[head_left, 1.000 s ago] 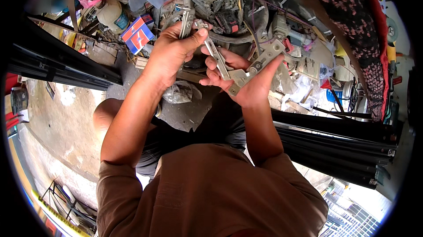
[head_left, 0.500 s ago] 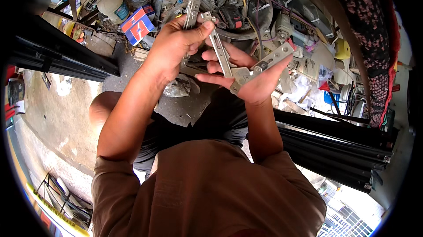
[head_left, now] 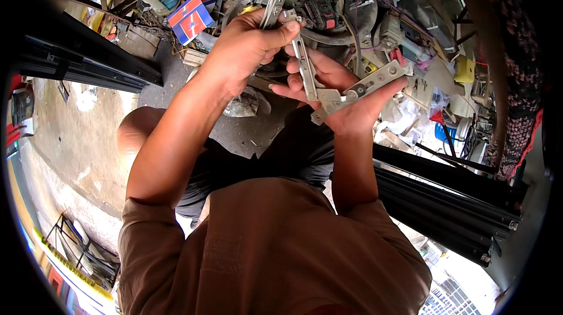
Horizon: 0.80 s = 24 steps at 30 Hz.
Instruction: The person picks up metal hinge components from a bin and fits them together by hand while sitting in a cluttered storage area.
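A silver-grey metal hinge linkage, made of a slotted bar and a hole-punched plate joined at pivots, (head_left: 333,101) is held between the two hands, above the person's lap. The left hand (head_left: 249,45) is closed, its thumb pressing the far end of the slotted bar; a second narrow silver metal strip (head_left: 272,11) sticks up from the same grip, just left of that bar. The right hand (head_left: 359,117) is spread palm up under the linkage, thumb stretched along the plate and fingers loosely bent behind the bar, cradling more than clamping.

The linkage looks stiff along each piece yet free to swing at its pivots, so it probably folds if held by one end alone. It seems light enough for fingertips, hardly fragile, though the smooth flat faces could slide and the moving joint might nip skin. The sounder hold is probably the broad plate on the right, with a light pinch at the bar's far end to set the angle; the narrow edges look less secure.

Beyond the hands, to the far left, sits a blue, orange and white cardboard box (head_left: 190,20); a crumpled clear plastic bag (head_left: 241,106) lies on the grey floor (head_left: 230,139), nearer the person.
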### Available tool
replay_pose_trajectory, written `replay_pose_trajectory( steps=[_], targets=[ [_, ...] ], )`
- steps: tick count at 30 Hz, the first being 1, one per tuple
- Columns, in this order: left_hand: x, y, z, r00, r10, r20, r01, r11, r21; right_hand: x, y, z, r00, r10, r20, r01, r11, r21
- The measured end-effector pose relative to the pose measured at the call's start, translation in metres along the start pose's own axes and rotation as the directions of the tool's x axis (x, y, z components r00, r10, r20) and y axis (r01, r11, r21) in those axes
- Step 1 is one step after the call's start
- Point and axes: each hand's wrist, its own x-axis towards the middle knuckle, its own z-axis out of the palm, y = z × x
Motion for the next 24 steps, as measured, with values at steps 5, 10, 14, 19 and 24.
replay_pose_trajectory(
  steps=[5,10,14,19,24],
  targets=[
    [-0.004,-0.003,0.003,1.0,-0.003,0.001,0.003,0.999,-0.033,-0.005,-0.015,0.022,0.957,0.023,-0.288,-0.068,0.987,-0.148],
    [-0.01,0.003,0.009,0.998,0.033,0.049,-0.03,0.997,-0.07,-0.006,-0.02,0.033,0.949,0.001,-0.315,-0.078,0.969,-0.233],
    [-0.01,0.006,0.009,0.997,0.044,0.056,-0.04,0.997,-0.069,-0.006,-0.023,0.028,0.973,0.019,-0.232,-0.064,0.981,-0.186],
    [-0.009,0.006,0.007,0.997,0.054,0.062,-0.052,0.998,-0.026,0.002,-0.025,0.034,0.949,0.061,-0.308,-0.139,0.962,-0.236],
    [-0.008,0.003,0.009,0.998,0.055,0.043,-0.057,0.997,0.049,0.005,-0.017,0.024,0.947,0.094,-0.308,-0.169,0.959,-0.228]
  ],
)
